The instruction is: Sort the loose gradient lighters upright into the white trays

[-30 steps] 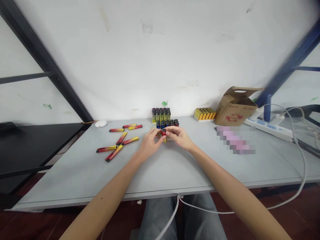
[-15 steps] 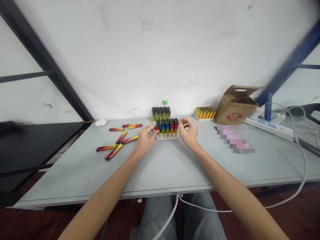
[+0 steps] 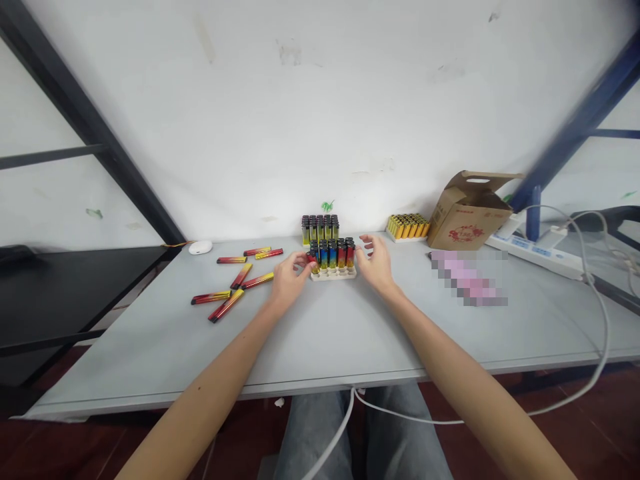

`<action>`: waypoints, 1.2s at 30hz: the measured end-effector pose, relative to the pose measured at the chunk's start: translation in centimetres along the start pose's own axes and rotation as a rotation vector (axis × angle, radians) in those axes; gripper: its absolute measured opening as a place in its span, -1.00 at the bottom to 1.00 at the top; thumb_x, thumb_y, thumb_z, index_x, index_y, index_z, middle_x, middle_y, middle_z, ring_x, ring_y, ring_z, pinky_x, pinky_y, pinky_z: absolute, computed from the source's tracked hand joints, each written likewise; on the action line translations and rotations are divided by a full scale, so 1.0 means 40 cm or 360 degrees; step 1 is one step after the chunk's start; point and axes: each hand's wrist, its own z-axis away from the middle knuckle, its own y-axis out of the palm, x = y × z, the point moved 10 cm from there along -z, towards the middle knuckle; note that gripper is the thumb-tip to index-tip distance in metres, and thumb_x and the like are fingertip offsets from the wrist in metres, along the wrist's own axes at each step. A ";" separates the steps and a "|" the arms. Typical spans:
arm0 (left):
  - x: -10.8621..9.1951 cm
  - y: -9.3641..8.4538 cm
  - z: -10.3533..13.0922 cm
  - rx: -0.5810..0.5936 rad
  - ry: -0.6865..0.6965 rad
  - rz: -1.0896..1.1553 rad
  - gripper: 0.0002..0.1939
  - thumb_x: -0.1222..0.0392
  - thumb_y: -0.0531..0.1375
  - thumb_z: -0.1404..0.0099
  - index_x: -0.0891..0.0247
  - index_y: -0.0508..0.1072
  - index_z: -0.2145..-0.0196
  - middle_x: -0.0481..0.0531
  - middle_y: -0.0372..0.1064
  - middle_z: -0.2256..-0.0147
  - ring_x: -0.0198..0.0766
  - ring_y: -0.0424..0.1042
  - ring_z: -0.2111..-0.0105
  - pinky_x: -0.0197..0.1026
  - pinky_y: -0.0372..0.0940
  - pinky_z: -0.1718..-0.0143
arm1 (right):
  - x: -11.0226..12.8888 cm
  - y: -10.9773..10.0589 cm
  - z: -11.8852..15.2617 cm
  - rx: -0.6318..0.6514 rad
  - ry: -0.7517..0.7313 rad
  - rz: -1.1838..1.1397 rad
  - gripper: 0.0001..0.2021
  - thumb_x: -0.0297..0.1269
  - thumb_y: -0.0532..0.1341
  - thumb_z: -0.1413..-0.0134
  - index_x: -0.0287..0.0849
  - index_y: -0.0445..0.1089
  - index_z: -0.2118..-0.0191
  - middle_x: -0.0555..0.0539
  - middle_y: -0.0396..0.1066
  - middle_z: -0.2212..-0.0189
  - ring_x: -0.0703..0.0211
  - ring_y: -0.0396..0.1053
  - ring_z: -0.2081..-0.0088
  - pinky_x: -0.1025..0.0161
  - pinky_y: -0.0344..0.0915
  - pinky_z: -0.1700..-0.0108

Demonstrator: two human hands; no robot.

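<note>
A pale tray (image 3: 334,274) in the middle of the table holds several upright blue and red lighters (image 3: 333,257), with bare holes along its front. My left hand (image 3: 291,275) is at the tray's left end, its fingers closed on a red-yellow lighter (image 3: 313,261) that stands nearly upright over the front row. To the right of the tray is my right hand (image 3: 374,262), its fingers apart and nothing between them. Several red-yellow lighters (image 3: 257,280) lie loose on the table's left part.
Behind the tray stand yellow-green lighters (image 3: 320,230). Farther right are a rack of yellow lighters (image 3: 409,227), an open cardboard box (image 3: 467,217), a power strip (image 3: 540,253) and a blurred pink item (image 3: 467,277). A white case (image 3: 201,247) lies at the back left.
The lighter in my left hand sits slightly lower at the tray's left end. My right hand's fingers have moved a little away from the tray's right end and opened.
</note>
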 end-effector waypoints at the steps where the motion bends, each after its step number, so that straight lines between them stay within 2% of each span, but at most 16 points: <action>1: 0.002 -0.001 0.000 -0.0003 -0.0013 0.0001 -0.76 0.05 0.23 -0.22 0.21 0.49 0.20 -0.02 0.54 0.34 -0.25 0.47 0.33 -0.23 0.33 0.29 | -0.007 0.011 0.001 0.0055 0.0021 -0.0001 -0.65 -0.19 0.11 -0.08 -0.20 0.33 0.03 -0.24 0.37 0.07 -0.02 0.35 0.12 -0.01 0.33 0.09; 6: 0.003 0.009 -0.007 0.0069 0.0059 -0.0110 -0.76 0.04 0.18 -0.26 0.21 0.52 0.22 -0.02 0.52 0.33 -0.25 0.43 0.34 -0.22 0.30 0.29 | -0.029 0.065 0.013 0.0327 0.0071 -0.0058 -0.54 -0.08 0.02 -0.19 -0.20 0.21 -0.13 -0.30 0.30 -0.07 -0.09 0.32 -0.01 -0.11 0.27 -0.05; 10: 0.007 0.018 -0.009 0.0142 0.0071 -0.0245 -0.75 0.02 0.16 -0.28 0.19 0.55 0.23 -0.02 0.49 0.39 -0.24 0.41 0.37 -0.22 0.28 0.32 | -0.034 0.085 0.018 0.0420 0.0062 -0.0077 -0.49 -0.04 -0.01 -0.22 -0.22 0.16 -0.18 -0.33 0.27 -0.11 -0.11 0.30 -0.04 -0.13 0.25 -0.09; 15: 0.003 0.012 0.000 0.0139 0.0010 -0.0490 -0.73 -0.02 0.16 -0.29 0.18 0.56 0.29 0.02 0.51 0.39 -0.16 0.45 0.31 -0.15 0.28 0.23 | -0.039 0.095 0.017 0.0457 0.0062 -0.0099 -0.47 -0.02 -0.02 -0.24 -0.22 0.13 -0.21 -0.33 0.24 -0.13 -0.09 0.30 -0.05 -0.12 0.23 -0.12; 20: 0.004 0.007 -0.003 0.0159 0.0038 -0.0542 -0.70 -0.07 0.19 -0.25 0.18 0.51 0.21 0.03 0.51 0.25 -0.13 0.45 0.22 -0.12 0.29 0.18 | -0.038 0.097 0.016 0.0473 0.0029 -0.0102 -0.48 0.00 -0.04 -0.25 -0.21 0.17 -0.19 -0.31 0.27 -0.12 -0.08 0.31 -0.04 -0.11 0.22 -0.14; 26: 0.041 -0.015 -0.021 0.0119 0.0069 -0.0684 -0.60 -0.11 0.12 -0.28 0.23 0.45 0.10 0.14 0.44 0.10 -0.02 0.36 0.00 -0.01 0.21 -0.08 | -0.040 0.105 0.020 0.0506 0.0009 -0.0119 -0.46 0.03 -0.05 -0.26 -0.20 0.16 -0.21 -0.29 0.27 -0.14 -0.07 0.30 -0.06 -0.10 0.20 -0.15; 30: 0.071 -0.035 -0.029 0.0103 -0.0013 -0.0717 -0.56 -0.12 0.08 -0.31 0.26 0.42 0.05 0.21 0.39 0.01 0.03 0.30 -0.08 0.05 0.15 -0.13 | -0.040 0.103 0.020 0.0498 0.0011 -0.0100 -0.45 0.04 -0.07 -0.27 -0.22 0.17 -0.21 -0.30 0.27 -0.14 -0.08 0.29 -0.07 -0.10 0.20 -0.15; 32: 0.061 -0.040 -0.030 0.0091 0.0025 -0.0638 -0.62 -0.07 0.06 -0.33 0.25 0.43 0.09 0.18 0.41 0.04 0.00 0.33 -0.05 0.03 0.17 -0.12 | -0.036 0.101 0.021 0.0492 -0.0001 -0.0093 -0.45 0.05 -0.07 -0.27 -0.22 0.17 -0.21 -0.30 0.27 -0.13 -0.08 0.29 -0.07 -0.10 0.19 -0.16; 36: -0.016 -0.048 -0.018 -0.0025 0.0275 -0.0394 -0.74 0.06 0.09 -0.34 0.22 0.44 0.12 0.08 0.46 0.16 -0.16 0.40 0.09 -0.13 0.27 -0.01 | -0.030 0.096 0.022 0.0479 -0.0025 -0.0078 -0.44 0.06 -0.08 -0.27 -0.21 0.17 -0.21 -0.30 0.27 -0.12 -0.07 0.30 -0.05 -0.10 0.18 -0.16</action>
